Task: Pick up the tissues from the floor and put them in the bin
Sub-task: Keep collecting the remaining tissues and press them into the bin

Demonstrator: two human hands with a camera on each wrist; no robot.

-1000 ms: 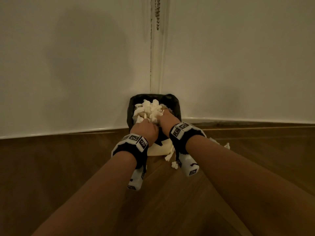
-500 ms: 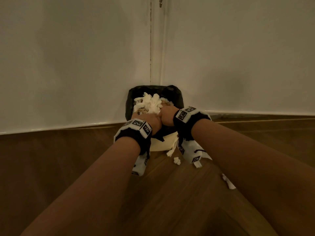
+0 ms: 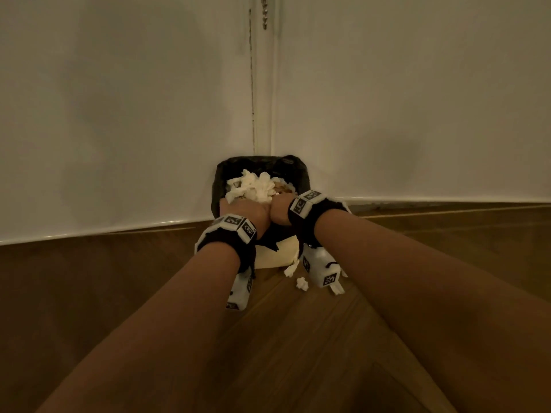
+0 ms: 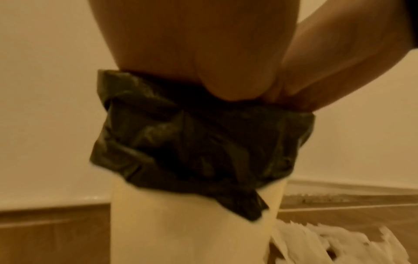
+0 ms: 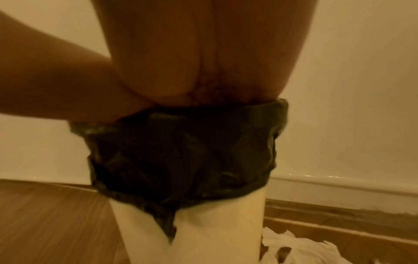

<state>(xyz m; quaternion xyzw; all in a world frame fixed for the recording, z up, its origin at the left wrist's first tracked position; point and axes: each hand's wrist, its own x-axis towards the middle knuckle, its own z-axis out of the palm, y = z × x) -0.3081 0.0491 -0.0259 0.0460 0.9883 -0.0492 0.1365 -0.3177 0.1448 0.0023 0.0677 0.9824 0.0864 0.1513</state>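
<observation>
Two hands at the bin's mouth

Head view: left hand (image 3: pixel 246 210) and right hand (image 3: pixel 279 210) press side by side on tissues (image 3: pixel 253 186) heaped in the black-lined bin (image 3: pixel 275 251) in the far corner; scraps (image 3: pixel 301 283) lie on the floor (image 3: pixel 298 353).
Wrist views: fingers hidden behind the rim, so their grip cannot be told.

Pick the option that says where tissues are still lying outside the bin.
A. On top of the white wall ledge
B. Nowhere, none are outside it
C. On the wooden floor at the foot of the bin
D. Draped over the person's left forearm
C: crumpled tissue scraps lie on the wooden floor beside the base of the bin, while both hands press the tissue pile into the bin's top.
</observation>
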